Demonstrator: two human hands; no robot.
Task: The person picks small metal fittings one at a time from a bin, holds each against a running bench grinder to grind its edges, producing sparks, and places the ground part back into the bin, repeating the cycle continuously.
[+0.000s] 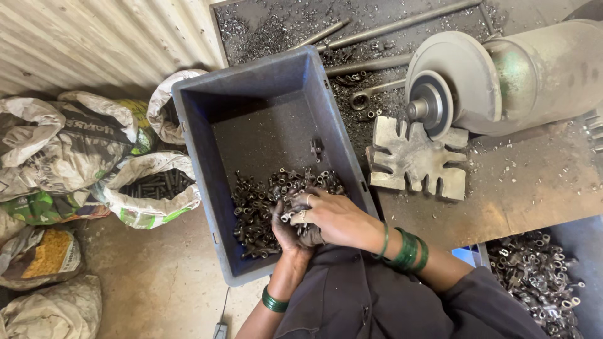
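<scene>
We saw both hands down in the near end of a blue-grey crate (195, 119), working the same small heap. The right hand (336, 220) lay on top, its grip closed over a handful of small dark metal parts (264, 201), with a few light-coloured pieces pinched at the fingertips (295, 204). The left hand (292, 235) sat just under it, palm up and cupped, its grip half curled around more of the same parts; the two hands touched. Green bangles (405, 250) ringed the right wrist and one green bangle (274, 302) the left.

Around the grip the parts were piled loosely against the crate's near wall, and beyond it the crate floor was mostly bare, with one small piece lying alone further off.

To the right of the grip, past the crate wall, the desk (521, 188) carried a flat slotted metal plate (418, 160), and beyond that a grey machine with a round disc and spindle (433, 100). Further off still, rods (396, 25) and metal shavings lay on a dark tray. Near the right elbow a second heap of parts (540, 282) showed in another bin.

To the left of the grip, beside the crate, sacks (69, 150) stood on the floor; one open sack (157, 185) held dark pieces.
</scene>
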